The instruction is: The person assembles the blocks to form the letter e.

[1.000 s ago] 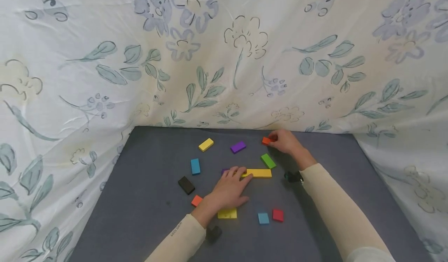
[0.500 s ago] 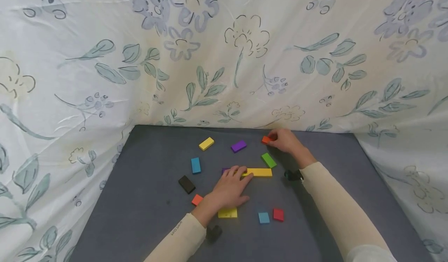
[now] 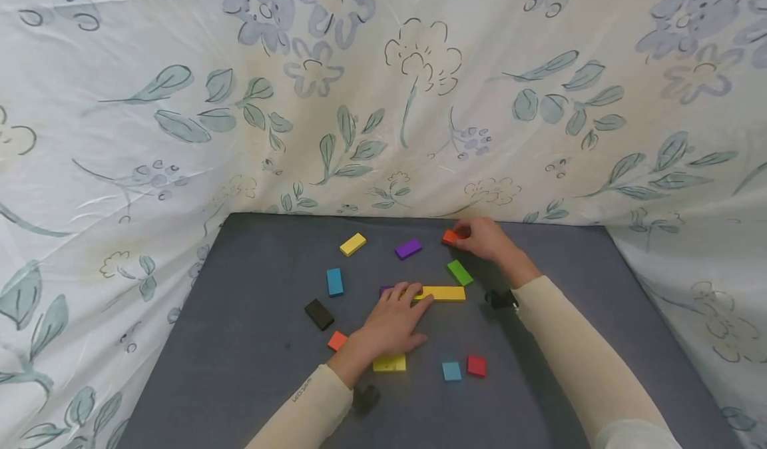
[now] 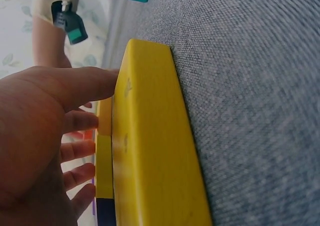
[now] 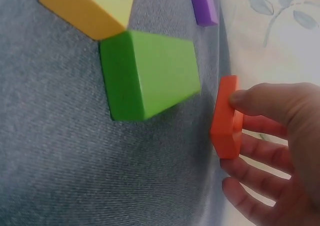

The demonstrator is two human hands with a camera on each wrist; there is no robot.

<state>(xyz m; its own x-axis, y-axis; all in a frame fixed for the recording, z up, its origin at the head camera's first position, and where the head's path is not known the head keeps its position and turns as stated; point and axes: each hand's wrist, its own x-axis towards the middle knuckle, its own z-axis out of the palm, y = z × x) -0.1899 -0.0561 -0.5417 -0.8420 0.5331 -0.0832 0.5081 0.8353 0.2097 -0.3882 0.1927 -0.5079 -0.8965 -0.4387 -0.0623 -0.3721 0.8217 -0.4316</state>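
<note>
At the back right of the dark table, my right hand (image 3: 487, 241) pinches an orange-red block (image 3: 449, 237) between thumb and fingers. The right wrist view shows the thumb on the near face of this block (image 5: 227, 116). My left hand (image 3: 389, 319) lies spread over a row of blocks in the middle, its fingers fairly straight. From under its fingertips a yellow-orange block (image 3: 445, 294) runs to the right, and part of a purple block (image 3: 385, 291) shows at the left. Below the palm is a yellow block (image 3: 389, 364), near the thumb in the left wrist view.
A green block (image 3: 460, 273) and a purple block (image 3: 409, 249) lie near the right hand. Further left are yellow (image 3: 353, 244), blue (image 3: 335, 282) and black (image 3: 319, 314) blocks. Light blue (image 3: 452, 372) and red (image 3: 477, 366) pieces lie in front. Floral cloth (image 3: 359, 89) hangs behind the table.
My right hand has shifted slightly to the left, taking the orange-red block with it. The left hand stays in place over the row.
</note>
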